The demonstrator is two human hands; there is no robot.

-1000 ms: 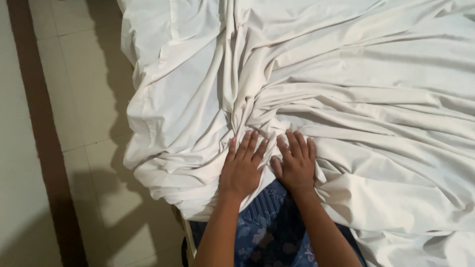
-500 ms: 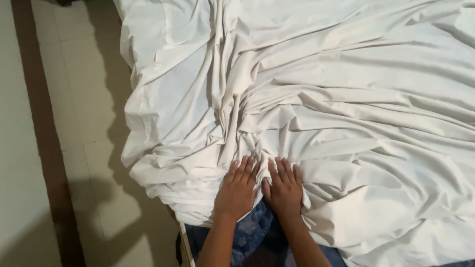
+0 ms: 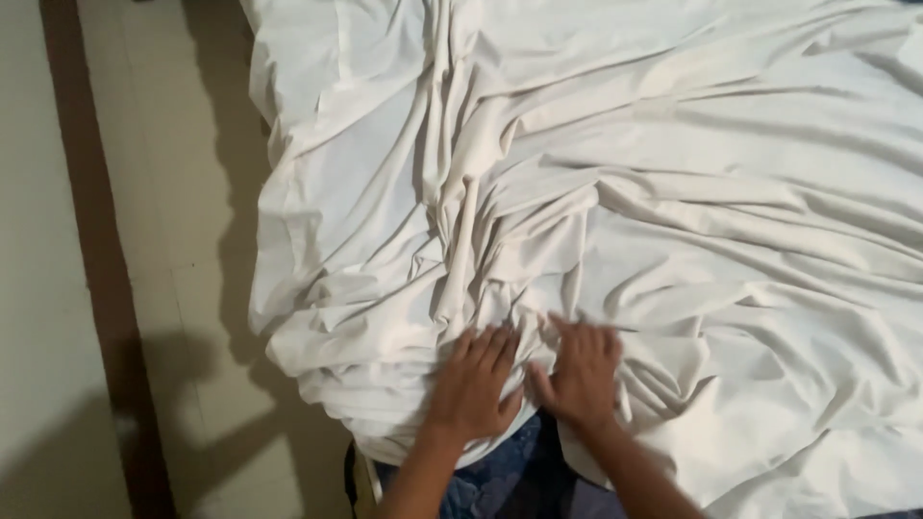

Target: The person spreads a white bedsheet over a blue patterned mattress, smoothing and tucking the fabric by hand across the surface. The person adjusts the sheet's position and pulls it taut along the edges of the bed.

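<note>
My left hand [image 3: 473, 384] and right hand [image 3: 580, 375] lie flat, fingers spread, side by side on the crumpled white sheet [image 3: 673, 192] at the bed's near edge; folds hide the blue patterned mattress [image 3: 500, 481] mostly.

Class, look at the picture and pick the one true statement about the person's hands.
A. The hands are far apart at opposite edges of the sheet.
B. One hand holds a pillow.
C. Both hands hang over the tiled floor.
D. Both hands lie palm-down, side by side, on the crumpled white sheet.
D: the left hand and right hand lie flat, fingers spread, next to each other on the white sheet.
</note>
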